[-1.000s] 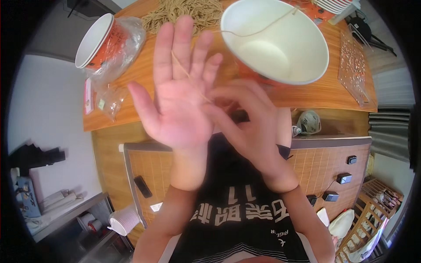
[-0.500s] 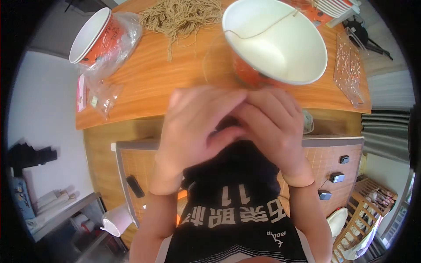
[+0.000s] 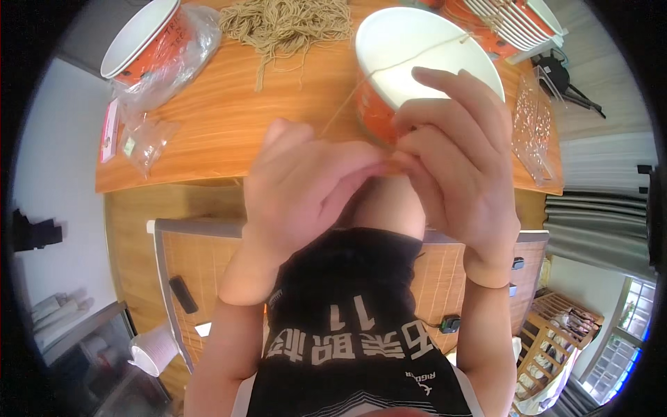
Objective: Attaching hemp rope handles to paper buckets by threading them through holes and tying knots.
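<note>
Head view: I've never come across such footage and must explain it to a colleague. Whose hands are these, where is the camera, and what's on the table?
There is no machine here. A wide fisheye camera worn on a person's head looks down, so straight edges bend near the rim. The left hand and right hand are the wearer's own, their fingers brought together. A thin tan cord crosses the white-and-orange tub and runs down toward the left hand; exactly what is pinched is hidden. On the wooden table also lie a heap of tan strands, wrapped tubs at left and a clear speckled sheet at right.
</note>
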`<state>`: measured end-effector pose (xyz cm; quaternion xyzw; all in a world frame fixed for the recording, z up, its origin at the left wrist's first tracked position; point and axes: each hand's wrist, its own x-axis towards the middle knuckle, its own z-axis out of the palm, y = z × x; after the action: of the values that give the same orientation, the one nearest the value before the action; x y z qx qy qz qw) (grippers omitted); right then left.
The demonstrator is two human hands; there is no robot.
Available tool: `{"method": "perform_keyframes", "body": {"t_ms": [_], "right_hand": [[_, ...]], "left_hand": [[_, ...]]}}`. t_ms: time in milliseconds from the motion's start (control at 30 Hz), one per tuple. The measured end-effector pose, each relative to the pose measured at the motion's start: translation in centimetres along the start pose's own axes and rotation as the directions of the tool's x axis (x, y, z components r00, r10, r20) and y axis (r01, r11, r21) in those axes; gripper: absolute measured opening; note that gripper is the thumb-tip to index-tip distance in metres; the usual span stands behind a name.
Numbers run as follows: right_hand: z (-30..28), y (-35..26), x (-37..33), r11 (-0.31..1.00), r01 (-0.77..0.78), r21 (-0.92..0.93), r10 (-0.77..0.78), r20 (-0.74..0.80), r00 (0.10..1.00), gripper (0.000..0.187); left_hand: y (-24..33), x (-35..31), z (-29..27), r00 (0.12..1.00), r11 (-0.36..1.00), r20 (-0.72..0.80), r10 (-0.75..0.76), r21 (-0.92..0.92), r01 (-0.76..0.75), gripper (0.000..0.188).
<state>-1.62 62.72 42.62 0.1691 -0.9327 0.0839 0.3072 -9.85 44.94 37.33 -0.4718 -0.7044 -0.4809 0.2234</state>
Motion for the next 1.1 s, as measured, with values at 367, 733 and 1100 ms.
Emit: {"method": "perform_keyframes", "body": {"t_ms": [367, 733, 1100], "right_hand": [[-0.7, 2.8, 0.7, 0.880, -0.377, 0.289, 0.373, 0.071, 0.925, 0.011], [-1.0, 5.7, 1.9, 0.925, -0.267, 0.269, 0.169, 0.337, 0.926, 0.017], [-1.1, 6.0, 2.3, 0.924, -0.241, 0.296, 0.124, 0.364, 0.923, 0.017]], "left_hand": [[-1.4, 0.3, 1.7, 0.988, 0.987, -0.117, 0.101, 0.134, -0.085, 0.024], [-1.9, 0.5, 3.6, 0.976, 0.984, -0.178, 0.122, 0.152, -0.095, 0.025], [-1.8, 0.9, 4.0, 0.978, 0.985, -0.167, 0.125, 0.141, -0.102, 0.025]]}}
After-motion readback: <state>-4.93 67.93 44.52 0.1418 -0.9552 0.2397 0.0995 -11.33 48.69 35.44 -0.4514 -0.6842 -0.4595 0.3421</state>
